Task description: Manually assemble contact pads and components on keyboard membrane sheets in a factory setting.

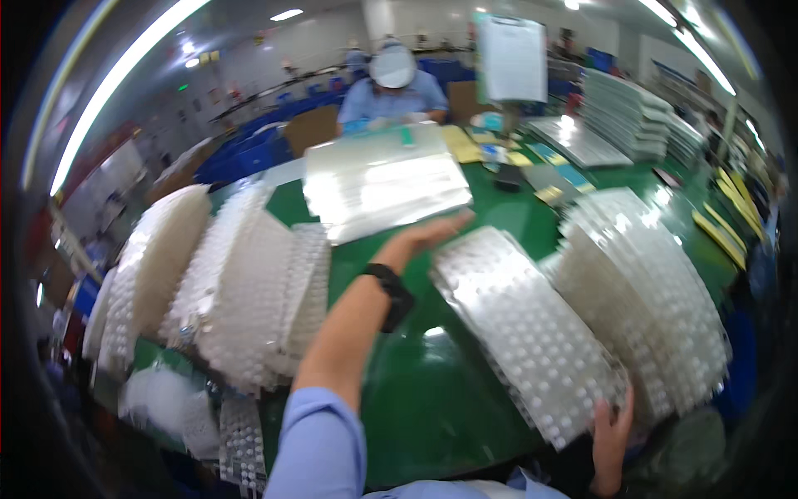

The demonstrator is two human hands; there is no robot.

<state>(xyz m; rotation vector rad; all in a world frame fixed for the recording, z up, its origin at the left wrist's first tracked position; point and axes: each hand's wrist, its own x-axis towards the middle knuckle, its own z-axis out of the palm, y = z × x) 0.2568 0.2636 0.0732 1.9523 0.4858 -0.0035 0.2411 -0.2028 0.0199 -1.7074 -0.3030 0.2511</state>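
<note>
A stack of clear plastic blister trays (pixel 524 324) with rows of round bumps lies slantwise on the right half of the green table. At its near right corner, my right hand (pixel 611 428) grips the edge, thumb and fingers partly in sight. My left hand (pixel 428 234) reaches across to the far end of that stack, fingers stretched out flat and slightly blurred; a dark band circles the wrist. Just beyond my left fingers lies a pile of flat, shiny clear sheets (pixel 386 179). Fanned rows of similar trays (pixel 657 291) lean beside the stack on the right.
More tray stacks (pixel 249 291) stand along the left side. A co-worker (pixel 392 87) in blue sits across the table. Behind the right trays are a clipboard (pixel 514 58) on a stand, a dark small box (pixel 508 177), yellow cards (pixel 460 143) and tall piled trays (pixel 623 112).
</note>
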